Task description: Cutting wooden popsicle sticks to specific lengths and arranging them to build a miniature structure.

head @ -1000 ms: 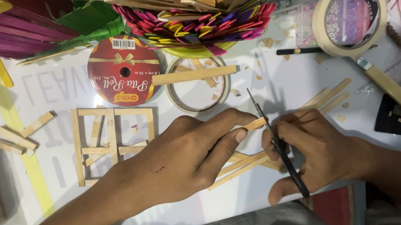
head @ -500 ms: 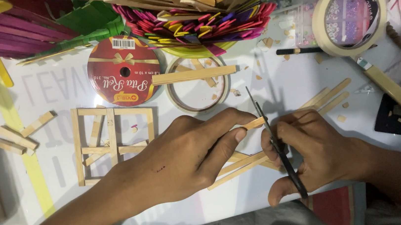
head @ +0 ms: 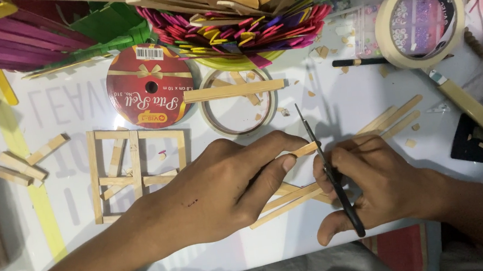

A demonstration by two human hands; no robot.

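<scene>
Across the white table (head: pixel 334 108), going from left to right, three short wooden offcuts (head: pixel 20 164) are lying loose near the left edge, and one flat frame of glued sticks (head: pixel 134 170) is sitting beside them. Behind it, one red ribbon spool (head: pixel 149 85) and one clear tape ring (head: pixel 238 103) with a stick laid across it are resting side by side. Further right, one roll of masking tape (head: pixel 417 18) is trailing its loose end toward the table's right edge, and three plain sticks (head: pixel 395 118) are lying fanned out below it. At the front, the left hand (head: pixel 218 195) is curling partly closed, pinching one wooden stick (head: pixel 303 150) between thumb and forefinger just above the table. The right hand (head: pixel 379 190) is wrapping around one pair of black scissors (head: pixel 328 168), blades nearly shut against that stick's end. A few more sticks (head: pixel 287 199) are lying under both hands.
</scene>
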